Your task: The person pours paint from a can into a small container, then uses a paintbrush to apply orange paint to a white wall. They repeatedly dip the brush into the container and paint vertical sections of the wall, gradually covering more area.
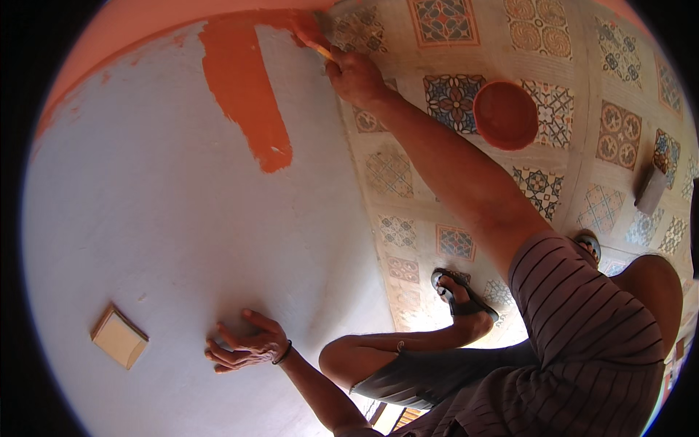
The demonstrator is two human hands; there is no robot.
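My right hand (357,76) grips the yellowish handle of a paintbrush (322,50). The brush's bristle end, coated in red-orange paint, is at the far corner where the wall meets the floor. A broad patch of orange paint (240,93) runs down the pale wall (164,218) beside it. My left hand (246,344), wearing a dark wristband, is spread with bent fingers at the wall and holds nothing; its fingertips appear to touch the surface. On the tiled floor, right of my right forearm, stands a round red bowl (506,116) with a reddish inside.
A cream rectangular fitting (121,341) sticks out from the wall left of my left hand. Patterned floor tiles (453,104) meet the wall's lower edge. A grey-brown block (651,190) lies on the floor at right. My bent leg (360,358) and sandalled foot (458,292) are close to the wall.
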